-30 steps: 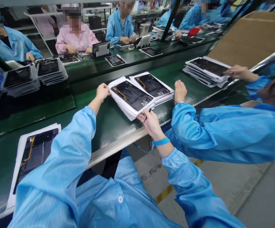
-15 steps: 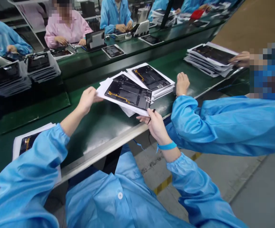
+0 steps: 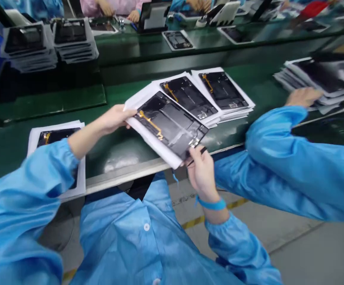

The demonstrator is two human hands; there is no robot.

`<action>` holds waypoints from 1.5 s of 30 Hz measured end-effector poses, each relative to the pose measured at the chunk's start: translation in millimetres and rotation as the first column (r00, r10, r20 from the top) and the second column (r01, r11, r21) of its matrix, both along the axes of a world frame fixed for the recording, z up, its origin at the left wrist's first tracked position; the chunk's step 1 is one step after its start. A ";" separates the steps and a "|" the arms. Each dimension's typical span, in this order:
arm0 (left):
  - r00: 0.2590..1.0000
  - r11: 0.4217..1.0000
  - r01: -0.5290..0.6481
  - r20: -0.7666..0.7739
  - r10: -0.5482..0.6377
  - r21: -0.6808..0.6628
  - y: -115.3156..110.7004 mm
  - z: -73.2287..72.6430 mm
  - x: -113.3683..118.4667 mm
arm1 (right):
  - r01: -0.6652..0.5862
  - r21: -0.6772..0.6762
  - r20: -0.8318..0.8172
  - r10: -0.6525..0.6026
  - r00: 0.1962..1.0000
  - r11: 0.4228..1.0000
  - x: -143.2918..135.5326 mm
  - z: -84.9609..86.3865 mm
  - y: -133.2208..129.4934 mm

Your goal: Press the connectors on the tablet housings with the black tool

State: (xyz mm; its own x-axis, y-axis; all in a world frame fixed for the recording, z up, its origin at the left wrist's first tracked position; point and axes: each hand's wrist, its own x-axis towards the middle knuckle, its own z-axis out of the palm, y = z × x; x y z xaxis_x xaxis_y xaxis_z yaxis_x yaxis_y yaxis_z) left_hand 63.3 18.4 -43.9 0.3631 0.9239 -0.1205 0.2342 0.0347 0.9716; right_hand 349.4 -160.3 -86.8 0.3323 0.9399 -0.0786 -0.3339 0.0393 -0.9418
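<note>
A black tablet back housing (image 3: 172,124) with an orange flex cable lies on a white sheet (image 3: 154,146), tilted over the bench edge. My left hand (image 3: 116,118) is closed on the sheet's left corner, thumb on top. At the near right corner my right hand (image 3: 202,170) pinches the sheet and housing, thumb on the housing's edge. A thin dark stick-like thing shows at my right fingers; its kind is unclear. Just behind are stacked sheets with another housing (image 3: 186,95) on top, and a third housing (image 3: 223,89) beside it.
Another housing (image 3: 54,136) lies on a sheet at left, partly under my left sleeve. A co-worker's hand (image 3: 304,97) touches a stack (image 3: 296,75) at right. Across the green bench (image 3: 121,152), more stacks (image 3: 32,59) stand before other workers. The bench's metal edge (image 3: 124,174) runs nearest me.
The held housing and sheet have come toward me, away from the stack, and turned clockwise. My view has swung down and left. The co-worker's near hand has moved to the right-hand stack.
</note>
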 end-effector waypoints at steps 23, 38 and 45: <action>0.209 0.768 0.612 -0.975 0.073 0.189 13.8 -5.2 -97.9 | -0.587 0.139 0.913 0.126 0.388 0.798 -38.4 -42.9 -52.6; 0.408 0.752 0.496 -0.881 0.239 0.434 -107.3 -10.9 -64.1 | -0.524 0.117 0.778 0.250 0.576 0.844 -72.3 -11.9 30.1; 0.708 0.640 0.294 -0.611 0.353 0.710 -215.2 -63.3 -35.2 | -0.599 -0.008 0.827 0.342 0.446 0.801 -92.1 -21.3 52.3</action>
State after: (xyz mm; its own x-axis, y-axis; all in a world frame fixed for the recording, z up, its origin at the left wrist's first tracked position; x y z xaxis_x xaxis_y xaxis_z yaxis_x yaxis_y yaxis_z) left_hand 28.1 -196.8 -107.2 0.4514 0.8015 0.3921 0.7998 -0.5583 0.2205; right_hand 257.3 -108.0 -108.1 -0.3621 0.9052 0.2226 0.4539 0.3798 -0.8060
